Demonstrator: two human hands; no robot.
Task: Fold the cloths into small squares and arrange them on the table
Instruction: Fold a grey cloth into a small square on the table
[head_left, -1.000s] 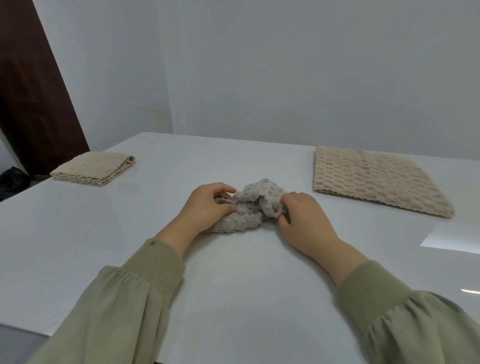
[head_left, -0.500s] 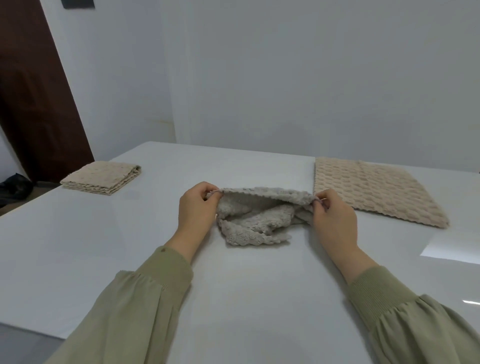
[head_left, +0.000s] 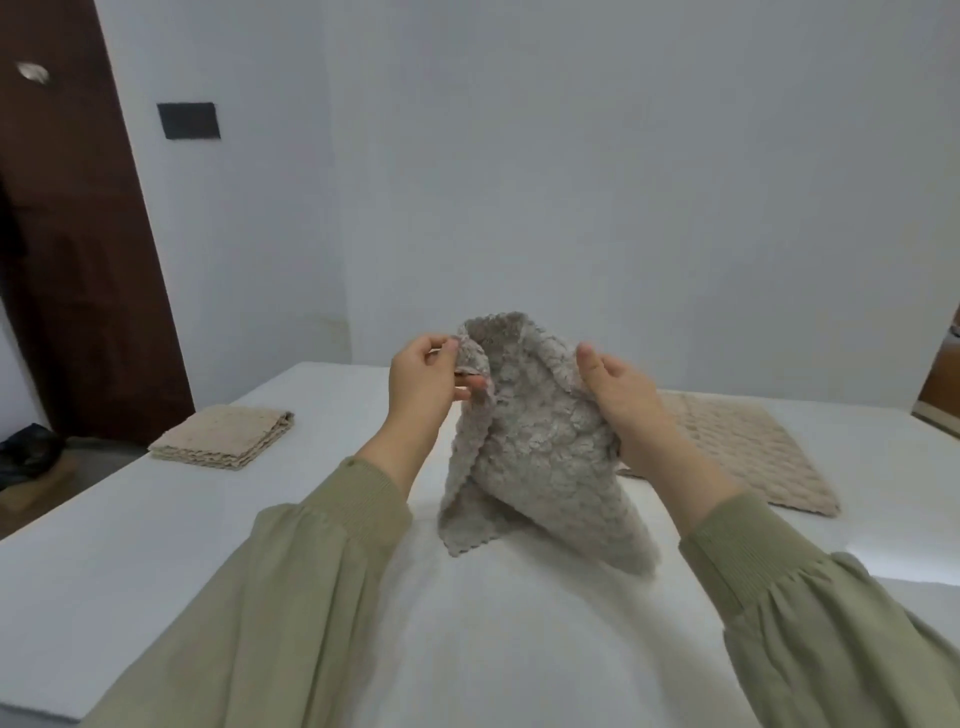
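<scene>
Grey cloth (head_left: 540, 457): bunched on table (head_left: 467, 649) moments ago, now lifted at centre, hanging open, lower corners close to tabletop
Left hand (head_left: 421, 384): pinching upper left corner
Right hand (head_left: 618, 400): gripping upper right edge
Folded beige cloth (head_left: 223, 436) far left, flat beige cloth (head_left: 748, 457) right: unmoved
Judgement: shaken out ready for first fold

The grey cloth (head_left: 540, 457) is a thick, fluffy fabric with a bumpy pile and a scalloped edge, fully matt. The folded beige cloth (head_left: 223, 436) and the flat beige cloth (head_left: 748, 457) are of a similar soft textile, the flat one with a clear waffle-like relief. The table (head_left: 156, 519) has a white, smooth top with a light gloss. The sleeves (head_left: 291, 597) are olive woven cloth with ribbed knit cuffs. The door (head_left: 78, 260) looks like dark brown wood, perhaps varnished.
</scene>
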